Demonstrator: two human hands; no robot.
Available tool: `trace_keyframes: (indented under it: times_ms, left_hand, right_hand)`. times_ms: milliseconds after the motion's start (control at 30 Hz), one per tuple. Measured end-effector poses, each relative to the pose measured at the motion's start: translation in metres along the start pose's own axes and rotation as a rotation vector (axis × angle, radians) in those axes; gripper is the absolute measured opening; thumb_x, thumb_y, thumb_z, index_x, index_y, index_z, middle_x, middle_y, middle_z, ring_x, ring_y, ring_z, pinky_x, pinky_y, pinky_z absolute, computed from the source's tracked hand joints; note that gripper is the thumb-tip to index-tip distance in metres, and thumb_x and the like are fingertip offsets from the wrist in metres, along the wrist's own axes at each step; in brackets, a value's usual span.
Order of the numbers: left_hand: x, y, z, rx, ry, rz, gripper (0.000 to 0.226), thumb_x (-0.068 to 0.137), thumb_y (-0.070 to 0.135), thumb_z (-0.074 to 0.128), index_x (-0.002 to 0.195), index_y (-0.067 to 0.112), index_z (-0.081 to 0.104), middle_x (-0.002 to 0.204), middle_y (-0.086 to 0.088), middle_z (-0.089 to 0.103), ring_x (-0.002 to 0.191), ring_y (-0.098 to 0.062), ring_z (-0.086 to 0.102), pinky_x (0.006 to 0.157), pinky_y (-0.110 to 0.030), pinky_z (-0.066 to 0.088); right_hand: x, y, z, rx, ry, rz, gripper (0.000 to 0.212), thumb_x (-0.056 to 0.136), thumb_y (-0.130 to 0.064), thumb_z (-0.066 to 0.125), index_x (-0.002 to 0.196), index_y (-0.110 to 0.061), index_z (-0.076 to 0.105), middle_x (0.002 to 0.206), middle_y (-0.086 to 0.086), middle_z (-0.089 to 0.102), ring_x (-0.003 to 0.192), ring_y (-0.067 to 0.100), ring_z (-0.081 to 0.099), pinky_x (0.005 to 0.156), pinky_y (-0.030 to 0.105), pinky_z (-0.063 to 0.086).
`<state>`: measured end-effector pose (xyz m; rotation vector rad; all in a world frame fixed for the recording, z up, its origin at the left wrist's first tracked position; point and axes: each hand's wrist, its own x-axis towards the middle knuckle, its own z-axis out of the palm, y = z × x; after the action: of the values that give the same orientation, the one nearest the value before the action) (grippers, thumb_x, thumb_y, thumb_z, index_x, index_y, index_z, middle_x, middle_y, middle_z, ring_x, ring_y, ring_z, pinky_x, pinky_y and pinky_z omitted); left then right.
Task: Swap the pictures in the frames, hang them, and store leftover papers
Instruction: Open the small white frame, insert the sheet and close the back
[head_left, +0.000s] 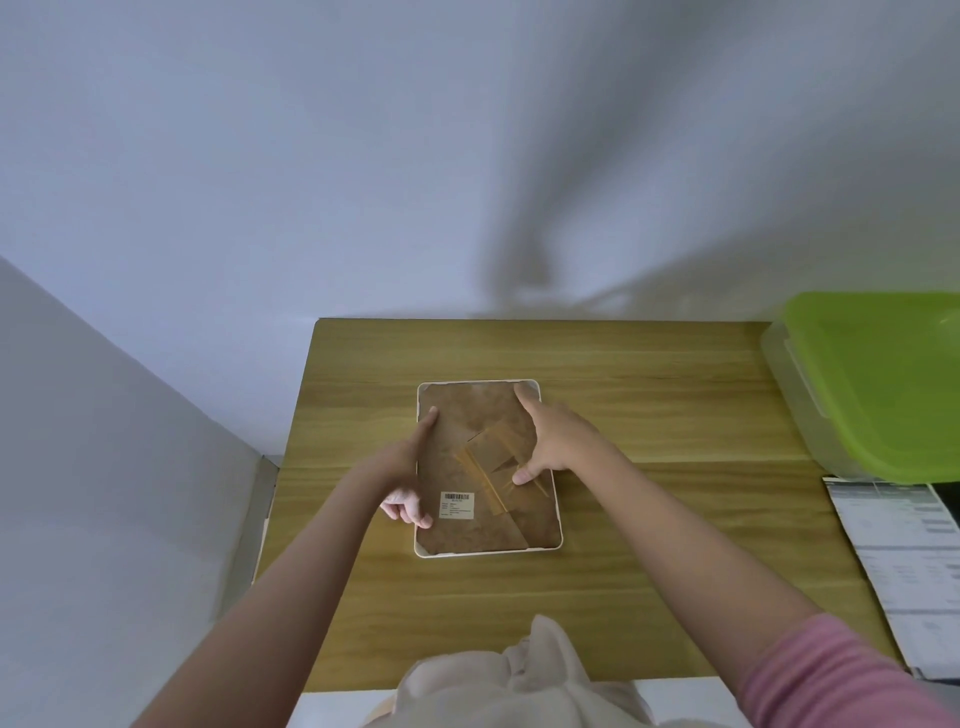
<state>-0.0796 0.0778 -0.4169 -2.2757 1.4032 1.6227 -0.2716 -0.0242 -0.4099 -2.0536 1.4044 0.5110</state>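
1. Picture frame (488, 545) lies face down near the middle of the wooden table (649, 415), white rim, brown backing board up
2. Backing has a barcode label (456, 505) low on its left half and a fold-out stand (491, 465) near its centre
3. Left hand (408, 475) sits on the frame's left edge: index finger straight, pointing up along the edge, the other fingers curled at the rim near the label. Grip state: cannot tell if they hold the rim or just rest there
4. Right hand (553, 434) is spread flat over the right half of the backing: fingers straight, fingertip at the top right corner, thumb on the stand's lower end. Pressing, not clamping
5. Clear storage box with a green lid (878, 384) at the table's right edge, well apart from the frame
6. Printed paper sheet (898, 566) lies just in front of the box, along the right edge
7. Pink sleeve (831, 675) on the right arm, pale cloth (519, 675) bottom centre
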Motion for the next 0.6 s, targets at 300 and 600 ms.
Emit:
trace_keyframes:
  times_ms: [300,600]
  left_hand:
    - [0.004,-0.003,-0.010,-0.035,-0.025,0.036,0.139,0.062,-0.001,0.083,0.132,0.059,-0.022,0.118,-0.026,0.055,0.074,-0.026,0.070,0.060,-0.030,0.058]
    - [-0.005,-0.031,0.030,-0.088,0.227,0.126,0.103,0.073,0.009,0.070,0.146,0.039,0.003,0.079,0.001,0.060,0.077,-0.019,0.059,0.074,-0.032,0.048]
  right_hand:
    - [0.008,-0.005,-0.009,-0.088,-0.056,-0.031,0.140,0.050,-0.038,0.091,0.148,-0.038,-0.008,0.145,0.005,0.044,0.122,0.030,0.051,0.094,0.043,0.047]
    - [-0.006,0.022,0.016,0.530,0.067,-0.040,0.123,0.050,-0.016,0.093,0.148,-0.039,0.021,0.145,-0.002,0.039,0.101,0.023,0.062,0.074,0.036,0.057]
